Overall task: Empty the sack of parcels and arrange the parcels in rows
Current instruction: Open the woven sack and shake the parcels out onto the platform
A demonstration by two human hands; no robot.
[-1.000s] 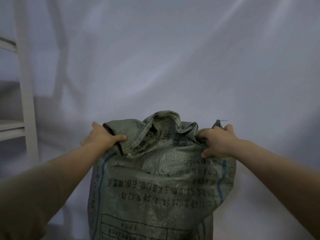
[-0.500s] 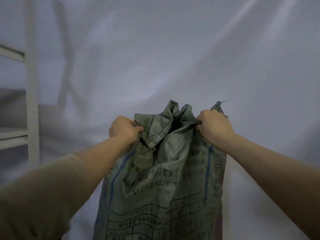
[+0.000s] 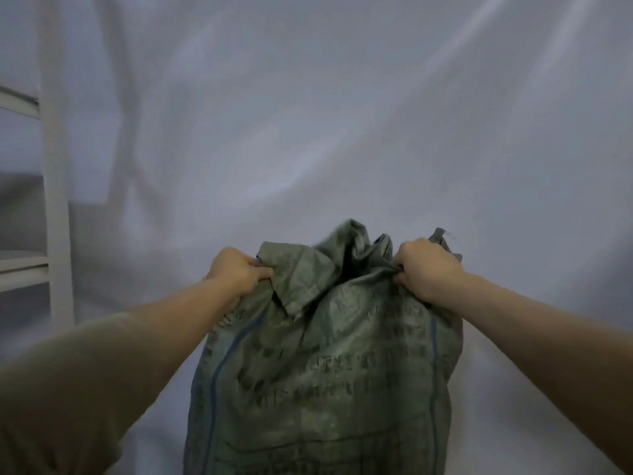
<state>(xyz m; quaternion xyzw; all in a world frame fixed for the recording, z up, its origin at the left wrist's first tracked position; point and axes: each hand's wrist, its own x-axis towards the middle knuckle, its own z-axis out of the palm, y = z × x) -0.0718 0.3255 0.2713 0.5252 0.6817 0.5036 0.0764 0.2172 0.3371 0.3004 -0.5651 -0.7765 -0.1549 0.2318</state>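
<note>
- A big white sheet point(image 3: 342, 132) fills the whole view behind and under everything. My guess is it is there so the parcels have a clean, plain place to land and be put in rows.
- A white shelf frame point(image 3: 56, 200) stands far off at the left edge, well apart from the work. It seems to play no part right now.
- The sack point(image 3: 325, 371) is the thing to empty. It is green and woven, with dark print and blue lines on it. It hangs in the middle, low down, right in front of the person, and its bottom runs out of view.
- The sack looks full and rounded, so I think the parcels are all inside. None can be seen yet, so no rows have been started.
- The top of the sack point(image 3: 352, 255) is bunched and folded between the two hands, with a dark gap in the middle. Holding both corners keeps the load even, so the sack does not tip to one side.
- The left hand point(image 3: 239, 272) has its fingers curled tight round a bunch of cloth at the left top corner.
- The right hand point(image 3: 424, 269) grips the right top corner the same way, as a fist full of cloth.
- A heavy sack needs a tight hold like this, or the smooth cloth could slip out.
</note>
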